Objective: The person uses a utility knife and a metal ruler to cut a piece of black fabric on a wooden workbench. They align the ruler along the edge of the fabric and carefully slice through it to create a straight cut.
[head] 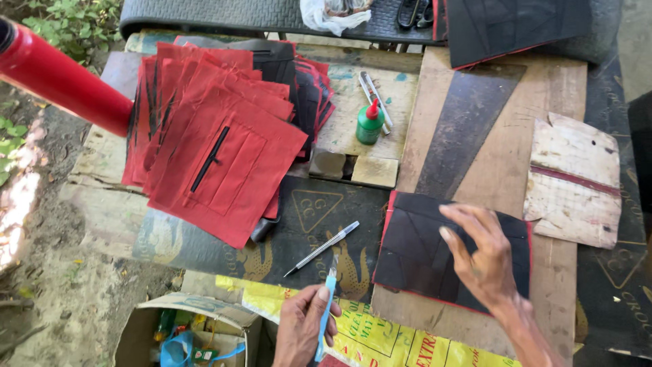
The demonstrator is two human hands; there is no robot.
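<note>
My left hand (pixel 303 327) grips a slim light-blue craft knife (pixel 327 307) with its blade pointing up, near the table's front edge. My right hand (pixel 479 258) lies with fingers spread on a black fabric piece with red edging (pixel 414 251) that sits flat on the wooden board. A pen (pixel 322 248) lies on the dark mat just left of that piece, above the knife's tip.
A fanned stack of red fabric squares with black zips (pixel 210 136) covers the left of the table. A green glue bottle with red cap (pixel 369 122), a red roll (pixel 58 78), a worn cardboard template (pixel 574 180), scissors (pixel 413 12) and an open box (pixel 183 336) stand around.
</note>
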